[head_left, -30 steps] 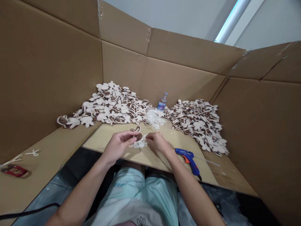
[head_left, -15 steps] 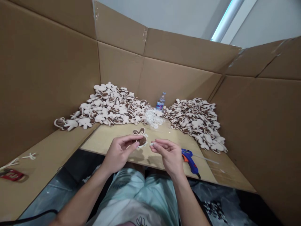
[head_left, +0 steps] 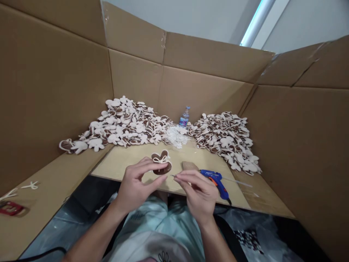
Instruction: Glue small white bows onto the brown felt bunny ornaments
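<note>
My left hand (head_left: 137, 183) pinches a brown, cream-edged bunny-shaped cutout (head_left: 161, 162) with a white bow on it, held above the front of the wooden board (head_left: 188, 160). My right hand (head_left: 197, 191) is closed in a pinch just right of the cutout, thumb and forefinger together on something tiny that I cannot make out. A blue hot-glue gun (head_left: 216, 182) lies on the board right beside my right hand.
Two heaps of the same cutouts lie at the back, one on the left (head_left: 125, 123) and one on the right (head_left: 227, 136), with small white bows (head_left: 176, 135) and a water bottle (head_left: 184, 117) between them. Cardboard walls (head_left: 54, 83) enclose everything. A red object (head_left: 11, 208) lies far left.
Both hands have lifted off the board toward me. The left brought the cutout up, now with a bow on it; the right drew back from the white pieces into a pinch.
</note>
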`<state>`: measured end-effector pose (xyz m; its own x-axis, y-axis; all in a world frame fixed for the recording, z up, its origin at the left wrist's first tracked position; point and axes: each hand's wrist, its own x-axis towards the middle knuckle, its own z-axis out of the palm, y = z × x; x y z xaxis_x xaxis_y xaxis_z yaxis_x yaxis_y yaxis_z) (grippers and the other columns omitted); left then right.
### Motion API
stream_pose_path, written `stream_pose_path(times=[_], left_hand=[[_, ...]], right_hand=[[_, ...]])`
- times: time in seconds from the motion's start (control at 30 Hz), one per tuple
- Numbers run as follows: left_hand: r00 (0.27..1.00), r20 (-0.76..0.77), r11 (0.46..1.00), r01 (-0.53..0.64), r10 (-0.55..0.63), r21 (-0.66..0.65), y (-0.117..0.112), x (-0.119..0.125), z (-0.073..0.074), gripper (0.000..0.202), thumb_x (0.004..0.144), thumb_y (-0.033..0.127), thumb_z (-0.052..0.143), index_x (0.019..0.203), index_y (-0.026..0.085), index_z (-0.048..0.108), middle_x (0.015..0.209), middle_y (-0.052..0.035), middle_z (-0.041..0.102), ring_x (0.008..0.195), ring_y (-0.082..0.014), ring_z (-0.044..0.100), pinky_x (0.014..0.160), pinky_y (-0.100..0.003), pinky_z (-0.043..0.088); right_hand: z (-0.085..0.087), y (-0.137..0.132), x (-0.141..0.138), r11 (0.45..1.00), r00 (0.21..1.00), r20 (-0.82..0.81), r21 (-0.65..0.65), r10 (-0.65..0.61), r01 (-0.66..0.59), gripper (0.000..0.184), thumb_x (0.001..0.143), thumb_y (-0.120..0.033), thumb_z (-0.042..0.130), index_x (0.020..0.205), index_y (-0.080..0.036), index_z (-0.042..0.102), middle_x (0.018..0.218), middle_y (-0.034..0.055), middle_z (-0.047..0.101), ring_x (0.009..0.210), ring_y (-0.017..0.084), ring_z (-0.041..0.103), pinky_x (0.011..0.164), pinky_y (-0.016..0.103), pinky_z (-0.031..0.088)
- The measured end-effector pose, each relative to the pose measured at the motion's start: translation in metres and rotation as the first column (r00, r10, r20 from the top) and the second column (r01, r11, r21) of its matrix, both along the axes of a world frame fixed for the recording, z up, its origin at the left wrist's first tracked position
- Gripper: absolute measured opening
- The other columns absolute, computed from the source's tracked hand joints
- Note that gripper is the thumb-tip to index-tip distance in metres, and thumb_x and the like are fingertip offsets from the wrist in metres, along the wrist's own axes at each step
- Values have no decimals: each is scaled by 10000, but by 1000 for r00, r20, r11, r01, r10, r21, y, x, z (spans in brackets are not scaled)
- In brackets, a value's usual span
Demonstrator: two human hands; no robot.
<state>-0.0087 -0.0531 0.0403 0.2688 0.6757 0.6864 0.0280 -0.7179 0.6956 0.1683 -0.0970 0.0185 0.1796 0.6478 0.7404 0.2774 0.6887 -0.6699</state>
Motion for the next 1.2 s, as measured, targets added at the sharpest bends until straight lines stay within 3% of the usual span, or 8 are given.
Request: stream_pose_path(times=[0.13, 0.33, 0.8, 1.2], left_hand=[[998, -24, 992, -49, 53, 116, -2, 0, 2, 317, 735, 81, 762, 1020, 220, 748, 861, -33, 770, 745, -160, 640, 713, -300, 506], [997, -23, 984, -68, 73, 162, -1, 3, 3, 268, 726, 76, 768, 950, 220, 759, 792, -20, 765, 709, -163, 625, 674, -304, 500], [997, -36, 995, -68, 71, 76, -4, 3, 5, 153, 750, 107, 747, 837, 232, 763, 711, -12, 744, 661, -165, 620, 639, -308, 495], [997, -61, 996, -49, 53, 68, -5, 2, 6, 140, 737, 116, 763, 830, 220, 747, 711, -15, 731, 675, -169, 623, 654, -309, 489]], right_hand=[[2, -3, -2, 994, 992, 120, 105, -45, 32, 333, 781, 22, 680, 961, -245, 761, 854, 21, 746, 758, 136, 704, 690, 233, 576], [6, -5, -3, 983, 979, 164, 159, -122, 96, 269, 767, -15, 720, 933, -226, 739, 806, 20, 758, 714, 155, 709, 680, 260, 592], [10, -10, -4, 976, 957, 206, 111, -206, 187, 230, 776, -69, 728, 910, -256, 740, 782, 11, 758, 681, 170, 706, 656, 281, 589], [13, -10, -2, 979, 944, 269, 116, -191, 165, 201, 797, -76, 711, 903, -245, 735, 796, 14, 762, 705, 168, 716, 685, 271, 590]])
